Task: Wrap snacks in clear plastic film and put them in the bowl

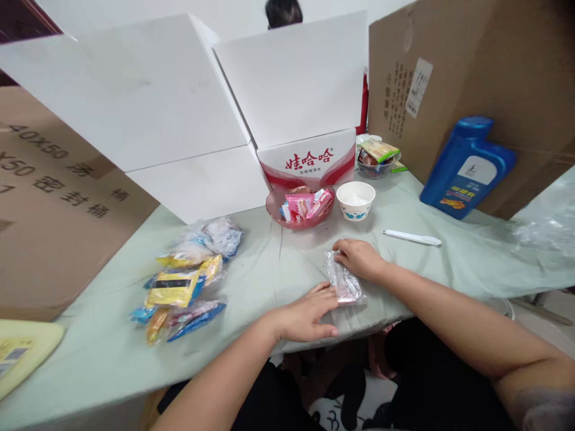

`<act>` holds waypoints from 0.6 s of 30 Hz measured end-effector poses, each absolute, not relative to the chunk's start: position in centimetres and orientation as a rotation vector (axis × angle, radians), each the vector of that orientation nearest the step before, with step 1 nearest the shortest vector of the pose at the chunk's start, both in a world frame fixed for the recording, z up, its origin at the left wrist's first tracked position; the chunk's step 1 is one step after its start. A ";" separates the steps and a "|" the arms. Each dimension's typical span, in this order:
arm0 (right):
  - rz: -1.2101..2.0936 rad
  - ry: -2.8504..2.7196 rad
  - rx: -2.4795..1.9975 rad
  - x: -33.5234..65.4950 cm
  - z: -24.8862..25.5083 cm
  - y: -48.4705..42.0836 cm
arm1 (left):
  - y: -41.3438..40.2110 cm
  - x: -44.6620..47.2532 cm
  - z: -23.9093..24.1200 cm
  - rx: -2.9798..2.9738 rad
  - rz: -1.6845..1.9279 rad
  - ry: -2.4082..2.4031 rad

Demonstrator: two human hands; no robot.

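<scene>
A clear plastic bag (347, 285) with something pinkish inside lies flat near the table's front edge. My right hand (360, 258) is over its upper end, fingers curled and closed on the plastic. My left hand (306, 314) rests palm down beside the bag, fingers stretched out, the fingertips touching its left side. Beyond them stand a pink glass bowl (302, 222) of small wrapped packets (309, 205) and a white paper cup (356, 203). To the right of the cup lies a white pen-like stick (411, 237), perhaps a cutter.
Several filled plastic packets (175, 287) are piled at the left. A blue bottle (467, 170) stands at the right before a cardboard box (449, 72). White boxes (291, 84) line the back, beside another bowl of packets (377, 164). A person's head (284, 12) shows behind.
</scene>
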State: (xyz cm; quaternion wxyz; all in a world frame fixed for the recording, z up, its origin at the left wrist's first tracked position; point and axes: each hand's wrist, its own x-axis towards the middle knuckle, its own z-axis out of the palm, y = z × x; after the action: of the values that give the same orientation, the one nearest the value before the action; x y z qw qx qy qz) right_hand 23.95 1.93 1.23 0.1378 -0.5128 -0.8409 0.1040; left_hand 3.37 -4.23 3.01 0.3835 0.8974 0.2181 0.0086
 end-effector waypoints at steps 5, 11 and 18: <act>0.141 -2.527 -1.460 23.2 0.2 1.7 | -4.4 3.5 3.0 2.203 0.207 0.598; 0.022 -2.566 -1.473 23.1 0.0 1.5 | -5.1 3.7 2.8 1.967 0.658 1.050; -0.033 -2.543 -1.511 23.1 0.3 1.3 | -6.0 4.3 1.9 1.883 0.462 1.135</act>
State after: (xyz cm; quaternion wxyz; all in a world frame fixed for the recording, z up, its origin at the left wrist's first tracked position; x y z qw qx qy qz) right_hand 23.12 1.30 0.33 0.0917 -0.5085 -0.8561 -0.0112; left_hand 4.27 -6.00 1.85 0.4326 0.7557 0.4553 0.1856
